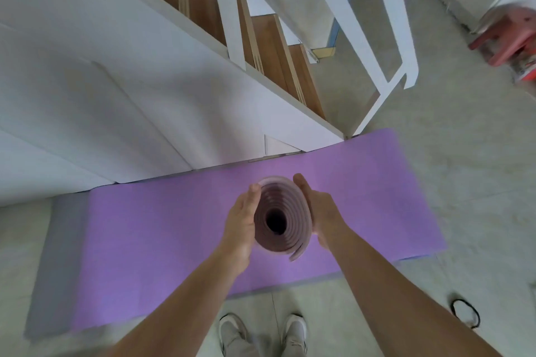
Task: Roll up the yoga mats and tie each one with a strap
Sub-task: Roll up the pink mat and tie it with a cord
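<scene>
I look down the end of a rolled mauve yoga mat [294,213], held upright, its spiral layers and dark hollow core facing me. My left hand [240,223] grips its left side and my right hand [323,211] grips its right side, thumbs along the top rim. The outer flap of the roll sticks out loose at the lower right. Under it, a purple yoga mat [162,240] lies flat on the floor, over a grey mat [58,255] that shows at the left. A black strap loop [453,306] lies on the tiles to my right.
A white staircase wall [116,81] with wooden steps [269,46] and a white railing [385,38] stands just behind the mats. A red stool [504,35] is at the far right. My shoes [232,333] stand at the purple mat's near edge.
</scene>
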`<state>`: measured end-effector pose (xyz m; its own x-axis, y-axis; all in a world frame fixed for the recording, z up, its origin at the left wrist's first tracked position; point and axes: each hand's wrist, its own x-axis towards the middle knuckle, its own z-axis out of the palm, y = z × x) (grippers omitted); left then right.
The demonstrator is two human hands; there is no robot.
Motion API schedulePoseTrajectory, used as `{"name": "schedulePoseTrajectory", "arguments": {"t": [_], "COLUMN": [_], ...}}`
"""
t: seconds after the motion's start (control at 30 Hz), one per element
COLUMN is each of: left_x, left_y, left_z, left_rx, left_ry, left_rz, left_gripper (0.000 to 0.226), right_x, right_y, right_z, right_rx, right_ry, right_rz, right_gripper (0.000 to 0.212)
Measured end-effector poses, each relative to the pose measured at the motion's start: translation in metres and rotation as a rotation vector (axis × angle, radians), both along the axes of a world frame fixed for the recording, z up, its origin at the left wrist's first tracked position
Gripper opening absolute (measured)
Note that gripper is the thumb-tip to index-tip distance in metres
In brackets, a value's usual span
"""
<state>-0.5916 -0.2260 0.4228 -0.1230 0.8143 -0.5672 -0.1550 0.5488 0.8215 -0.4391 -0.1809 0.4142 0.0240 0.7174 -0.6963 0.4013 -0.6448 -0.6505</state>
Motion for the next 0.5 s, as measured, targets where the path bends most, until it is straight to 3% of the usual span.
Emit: {"name": "schedulePoseTrajectory", "arguments": {"t": [0.07, 0.17, 0.33, 0.5], "left_x": [-0.005, -0.006, -0.01, -0.017], "left_y": [0.007, 0.015, 0.026, 0.054], "left_z": [-0.03, -0.059, -0.096, -0.113], "left_rx": [-0.021, -0.035, 0.01, 0.008], "left_ry": [-0.002, -0.012, 0.03, 0.072], "left_rz": [0.009, -0.02, -0.069, -0.166], "left_gripper": [0.084, 0.083, 0.088, 0.079], "right_x": [-0.001, -0.006, -0.019, -0.026], "right_y": [0.002, 0.001, 0.003, 0.029], "right_z": [-0.013, -0.038, -0.078, -0.086], "right_rx": [-0.09, -0.12, -0.049, 0.029], "right_ry": [0.158, 0.26, 0.091, -0.036], "right_rz": [-0.017, 0.014, -0.048, -0.085], "right_gripper": [0.093, 0.085, 0.083, 0.075]}}
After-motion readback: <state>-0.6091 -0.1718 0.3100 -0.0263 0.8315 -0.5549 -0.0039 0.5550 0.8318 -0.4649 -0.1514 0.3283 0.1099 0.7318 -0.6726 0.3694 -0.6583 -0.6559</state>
